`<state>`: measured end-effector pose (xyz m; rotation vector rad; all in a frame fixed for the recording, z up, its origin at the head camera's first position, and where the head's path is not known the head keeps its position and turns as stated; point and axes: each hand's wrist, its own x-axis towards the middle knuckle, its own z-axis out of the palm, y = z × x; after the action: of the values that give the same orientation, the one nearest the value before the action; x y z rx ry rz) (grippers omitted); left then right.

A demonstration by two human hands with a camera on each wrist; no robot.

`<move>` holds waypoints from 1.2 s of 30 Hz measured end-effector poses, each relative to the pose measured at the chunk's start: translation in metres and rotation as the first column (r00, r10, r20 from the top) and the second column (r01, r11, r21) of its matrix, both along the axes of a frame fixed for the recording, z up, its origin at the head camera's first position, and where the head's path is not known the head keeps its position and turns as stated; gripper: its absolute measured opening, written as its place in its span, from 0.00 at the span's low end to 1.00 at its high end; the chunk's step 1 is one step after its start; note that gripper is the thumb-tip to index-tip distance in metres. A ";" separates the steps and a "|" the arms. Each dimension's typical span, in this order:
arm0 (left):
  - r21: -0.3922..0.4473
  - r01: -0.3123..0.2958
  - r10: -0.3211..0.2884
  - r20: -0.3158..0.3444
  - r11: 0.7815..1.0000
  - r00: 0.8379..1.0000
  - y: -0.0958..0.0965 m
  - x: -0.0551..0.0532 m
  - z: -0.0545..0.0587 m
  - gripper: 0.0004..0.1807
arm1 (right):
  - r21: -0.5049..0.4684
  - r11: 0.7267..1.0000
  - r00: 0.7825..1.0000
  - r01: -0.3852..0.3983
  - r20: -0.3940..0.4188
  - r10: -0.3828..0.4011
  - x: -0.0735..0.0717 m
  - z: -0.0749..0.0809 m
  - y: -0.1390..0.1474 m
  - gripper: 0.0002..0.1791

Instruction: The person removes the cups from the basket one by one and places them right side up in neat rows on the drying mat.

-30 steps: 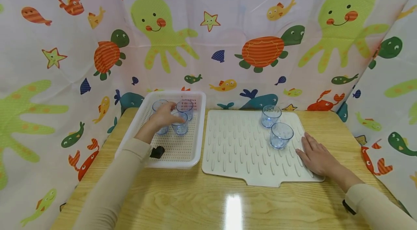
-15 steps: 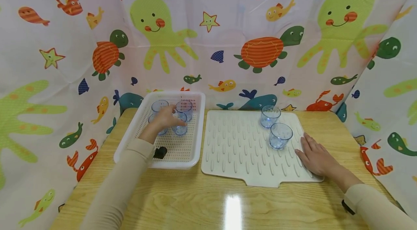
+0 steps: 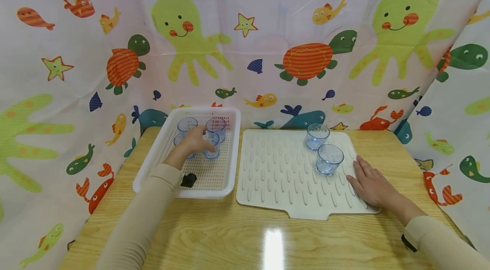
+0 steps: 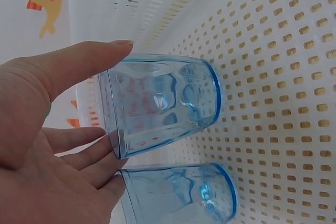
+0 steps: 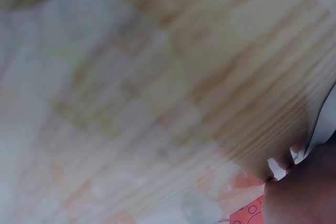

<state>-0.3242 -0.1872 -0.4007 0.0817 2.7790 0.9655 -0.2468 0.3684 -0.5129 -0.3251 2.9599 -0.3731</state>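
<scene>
My left hand [image 3: 194, 140] reaches into the white perforated plastic basket [image 3: 236, 151] among several clear blue glasses. In the left wrist view its thumb lies along one side of an upright glass [image 4: 163, 100] and its fingers meet the rim on the other side, so it pinches that glass, which stands on the basket floor. A second glass [image 4: 181, 195] is beside it. My right hand [image 3: 371, 183] rests flat with straight fingers on the right edge of the off-white ridged draining mat [image 3: 268, 168]. Two glasses stand there, one behind [image 3: 317, 136] the other [image 3: 329, 159].
The basket and mat sit side by side on a wooden table [image 3: 214, 236]. Behind and at both sides hangs a curtain [image 3: 245, 78] printed with sea animals. A small black piece [image 3: 189, 180] shows by the left wrist. The right wrist view is mostly blurred.
My left thumb has come lower and closer to the near glass in the basket. The right hand and the glasses on the mat keep their places.
</scene>
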 end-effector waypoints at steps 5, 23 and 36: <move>-0.025 0.012 -0.012 -0.006 1.000 1.000 0.000 -0.001 0.000 0.48 | 0.000 1.000 1.000 0.005 0.001 -0.005 -0.001 -0.001 0.000 0.48; -0.052 0.015 -0.016 -0.035 0.999 0.999 -0.002 0.003 -0.007 0.46 | -0.021 1.000 1.000 0.004 0.006 -0.003 -0.003 -0.009 0.006 0.50; -0.010 0.024 -0.025 -0.056 1.000 0.998 -0.001 0.009 0.002 0.44 | -0.021 1.000 1.000 0.004 0.006 -0.004 -0.004 -0.006 0.005 0.50</move>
<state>-0.3152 -0.1882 -0.3985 0.1435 2.8261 0.9587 -0.2504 0.3732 -0.5193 -0.3199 2.9534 -0.4059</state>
